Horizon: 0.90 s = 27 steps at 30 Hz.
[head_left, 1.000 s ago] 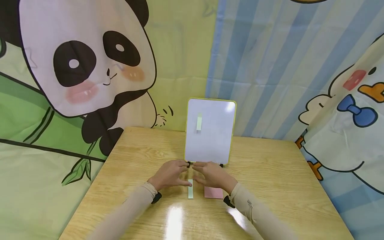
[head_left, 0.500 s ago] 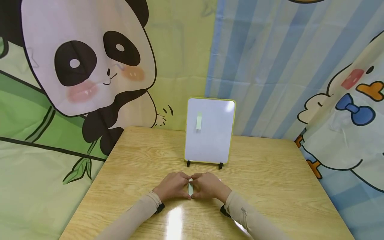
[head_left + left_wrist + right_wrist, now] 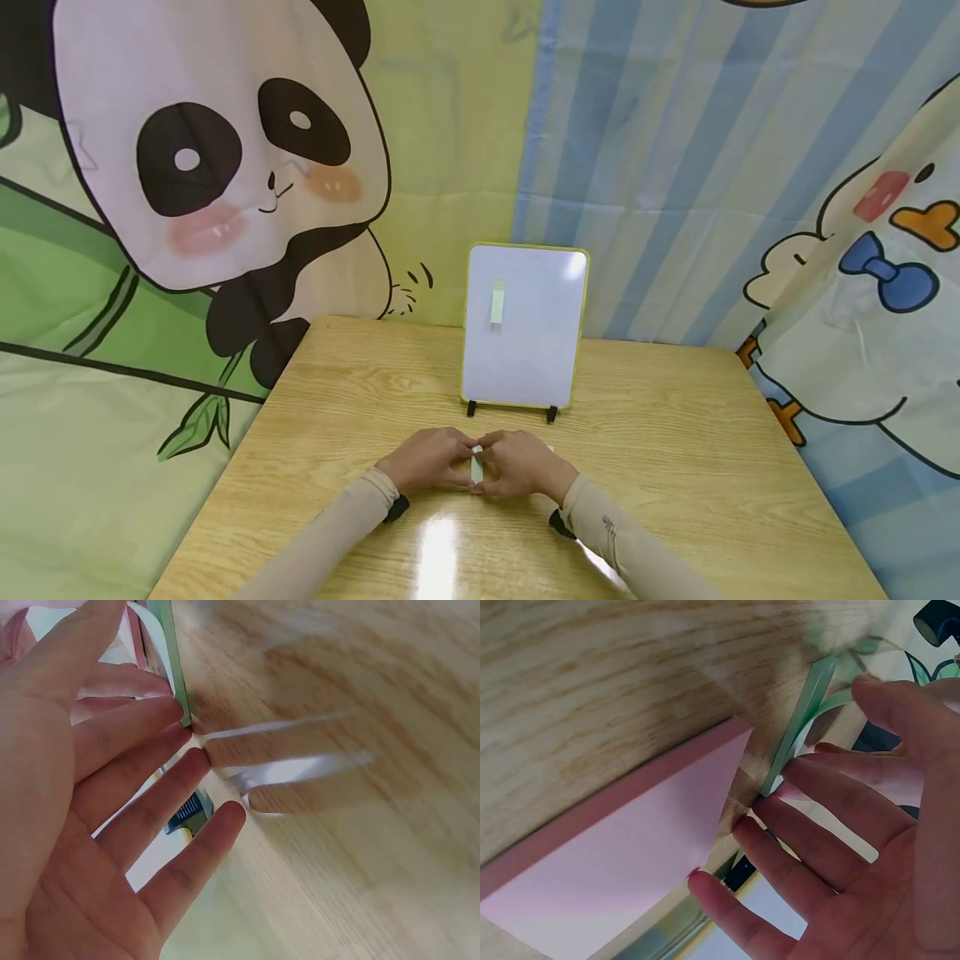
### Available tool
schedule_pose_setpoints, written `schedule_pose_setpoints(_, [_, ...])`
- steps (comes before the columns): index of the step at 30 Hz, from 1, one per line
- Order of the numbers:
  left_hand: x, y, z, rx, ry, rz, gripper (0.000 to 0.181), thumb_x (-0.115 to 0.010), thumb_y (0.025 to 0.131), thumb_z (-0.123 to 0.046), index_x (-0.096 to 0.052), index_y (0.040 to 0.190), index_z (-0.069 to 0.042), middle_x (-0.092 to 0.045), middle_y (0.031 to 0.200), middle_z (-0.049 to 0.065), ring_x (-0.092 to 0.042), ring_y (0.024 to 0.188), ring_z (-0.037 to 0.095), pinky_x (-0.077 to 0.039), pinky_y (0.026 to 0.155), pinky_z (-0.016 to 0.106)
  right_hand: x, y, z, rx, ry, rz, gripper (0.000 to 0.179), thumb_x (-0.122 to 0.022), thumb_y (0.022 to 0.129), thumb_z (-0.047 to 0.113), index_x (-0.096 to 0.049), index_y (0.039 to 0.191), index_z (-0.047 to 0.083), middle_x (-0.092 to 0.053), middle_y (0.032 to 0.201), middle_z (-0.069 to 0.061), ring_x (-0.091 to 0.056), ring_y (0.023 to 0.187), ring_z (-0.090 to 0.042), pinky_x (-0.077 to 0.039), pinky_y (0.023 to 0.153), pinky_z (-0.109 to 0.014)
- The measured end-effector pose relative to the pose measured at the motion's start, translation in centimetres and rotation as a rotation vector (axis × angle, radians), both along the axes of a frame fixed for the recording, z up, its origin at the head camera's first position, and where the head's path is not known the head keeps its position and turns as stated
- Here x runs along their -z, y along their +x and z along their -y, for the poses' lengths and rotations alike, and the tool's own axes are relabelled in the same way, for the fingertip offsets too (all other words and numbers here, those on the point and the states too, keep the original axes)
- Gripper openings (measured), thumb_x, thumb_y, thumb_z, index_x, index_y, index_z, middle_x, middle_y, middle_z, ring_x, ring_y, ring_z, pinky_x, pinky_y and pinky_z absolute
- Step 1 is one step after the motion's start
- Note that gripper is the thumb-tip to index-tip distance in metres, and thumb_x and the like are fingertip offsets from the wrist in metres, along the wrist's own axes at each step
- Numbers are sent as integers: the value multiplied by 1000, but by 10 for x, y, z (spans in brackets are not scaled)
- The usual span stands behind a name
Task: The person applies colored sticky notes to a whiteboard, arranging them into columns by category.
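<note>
A narrow pale green sticky note pad [image 3: 477,467] lies on the table between my two hands. Its top sheet [image 3: 832,701] bows up off the pad at the near end. My left hand [image 3: 429,460] holds the pad from the left, index fingertip at the far end and thumb by the lifted end. From the right, my right hand [image 3: 525,463] holds it with thumb at the raised sheet and index fingertip at the far end. The other fingers of both hands are spread. A pink sticky note pad [image 3: 630,832] lies beside the right fingers, mostly hidden in the head view.
Behind the hands a white board [image 3: 521,350] with a yellow-green rim stands on black feet, with a pale green strip [image 3: 497,302] stuck on its upper left. The wooden table [image 3: 660,433] reaches back to curtains [image 3: 645,167] printed with cartoon animals.
Both hands have come back from near the board and closed in on the green pad. Over the last half second, the left thumb has shifted slightly away from the near table edge.
</note>
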<state>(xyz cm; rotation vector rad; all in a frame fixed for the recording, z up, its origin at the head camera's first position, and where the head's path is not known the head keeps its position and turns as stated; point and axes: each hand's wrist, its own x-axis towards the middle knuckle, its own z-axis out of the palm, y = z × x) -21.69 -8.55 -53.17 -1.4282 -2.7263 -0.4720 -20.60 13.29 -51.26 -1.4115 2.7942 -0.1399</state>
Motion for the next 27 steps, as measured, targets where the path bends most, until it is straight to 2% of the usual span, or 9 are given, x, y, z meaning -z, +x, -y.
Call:
schedule_pose_setpoints(5, [-1,-2,0,1,-11,16,32,-70,80,-57,-68,79,-25,-67,120,-2,-61,105,7,-50,72,21,-1,-1,1,9,17,14,47,-68,84,51,-74,115,15,-64,125,-6,-66,101,-18,-57,77,-33])
schedule_pose_setpoints(10, [-4,-2,1,16,-22,17,44,-73,74,-58,-76,94,-18,-66,123,0,-62,107,10,-53,78,23,-3,-2,1,5,28,19,47,-67,86,50,-74,115,14,-65,124,-6,-65,105,-18,-56,81,-33])
schedule_pose_setpoints(14, [-5,-3,6,44,-25,-51,58,-72,71,-60,-75,104,-13,-66,120,4,-62,107,15,-54,83,25,-5,-3,2,-10,44,9,44,-65,88,47,-74,115,13,-65,124,-7,-66,103,-18,-56,80,-33])
schedule_pose_setpoints(19, [-16,2,8,62,17,-169,50,-74,75,-55,-76,102,-14,-64,104,-2,-60,89,8,-51,72,16,-5,-3,5,28,64,19,49,-70,83,52,-73,116,15,-65,124,-6,-67,99,-19,-57,79,-36])
schedule_pose_setpoints(21, [-19,4,7,78,31,-198,46,-73,76,-54,-76,101,-16,-62,101,-4,-58,84,5,-49,68,13,-4,-1,7,56,71,11,49,-72,79,56,-75,110,18,-66,121,-3,-67,96,-18,-56,74,-37])
schedule_pose_setpoints(27, [-24,10,4,102,4,-256,44,-73,77,-55,-77,98,-17,-64,98,-5,-58,82,5,-48,68,12,-2,2,15,76,102,-122,43,-72,73,64,-75,91,25,-66,118,3,-59,100,-15,-53,74,-37])
